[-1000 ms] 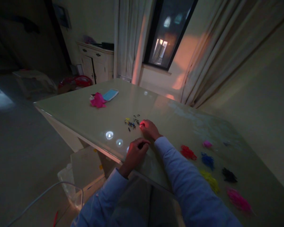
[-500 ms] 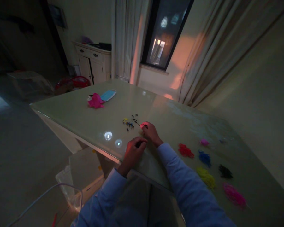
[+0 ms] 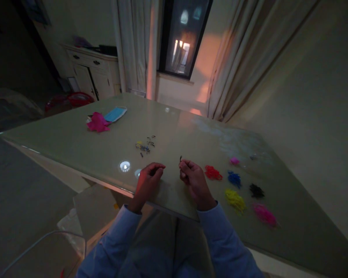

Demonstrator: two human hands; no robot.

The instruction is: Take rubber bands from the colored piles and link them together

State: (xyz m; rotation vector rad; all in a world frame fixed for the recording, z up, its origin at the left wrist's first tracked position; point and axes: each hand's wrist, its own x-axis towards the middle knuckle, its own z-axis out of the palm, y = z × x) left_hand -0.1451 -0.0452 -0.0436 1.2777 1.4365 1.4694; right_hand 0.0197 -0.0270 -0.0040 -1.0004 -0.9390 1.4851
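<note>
My right hand point(image 3: 193, 179) is closed in a pinch just above the table point(image 3: 104, 154). A small thin black piece, perhaps a loop point(image 3: 180, 158), sticks up from its fingertips. To the left, my left hand point(image 3: 149, 179) has its thumb and forefinger brought together; whatever lies between them, if anything, is hidden. The hands are a short way apart. Beyond the left hand lies a loose cluster of small dark, blue and yellow pieces point(image 3: 144, 148), too small to name. Right of my right hand is a tangled pile of red bands or strings point(image 3: 213, 172).
More tangled piles lie at the right: blue point(image 3: 234, 178), yellow point(image 3: 234, 200), black point(image 3: 256, 190) and pink point(image 3: 265, 214). A small pink bundle point(image 3: 234, 160) sits behind them. At the far left are a crumpled pink wrapper point(image 3: 98, 122) and a blue face mask point(image 3: 115, 114).
My right hand has drawn back from near the small cluster, toward me and the red pile, with the black piece in its pinch. The hands have parted. The view has turned right.
</note>
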